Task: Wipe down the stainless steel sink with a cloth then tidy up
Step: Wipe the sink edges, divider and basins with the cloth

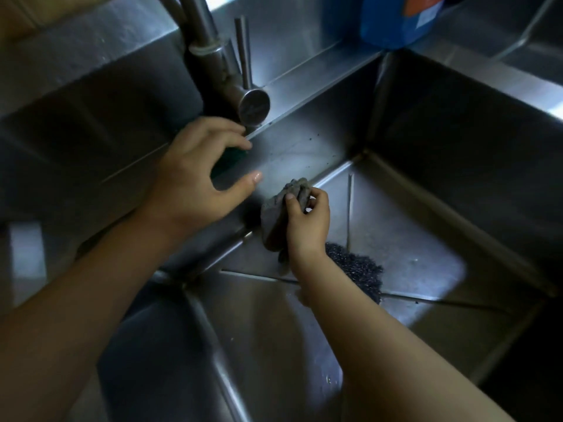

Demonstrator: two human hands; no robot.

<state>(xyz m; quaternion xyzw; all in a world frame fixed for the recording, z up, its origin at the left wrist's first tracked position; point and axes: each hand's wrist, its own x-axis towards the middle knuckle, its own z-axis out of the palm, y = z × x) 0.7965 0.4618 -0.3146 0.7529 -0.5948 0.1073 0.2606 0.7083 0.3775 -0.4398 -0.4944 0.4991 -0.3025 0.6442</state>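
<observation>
Pressing a grey cloth [272, 215] to the sink's [444, 132] inner wall
Our right hand [308, 224] gripped the cloth against the steel; our left hand [195, 178] hovered loosely spread, holding nothing, just below the faucet [213, 53].

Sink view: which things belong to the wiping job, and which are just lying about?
In the job: grey cloth in the right hand; sink.
Lying about: dark scourer on the sink floor; blue bottle behind; tap; green pad by left hand.
</observation>
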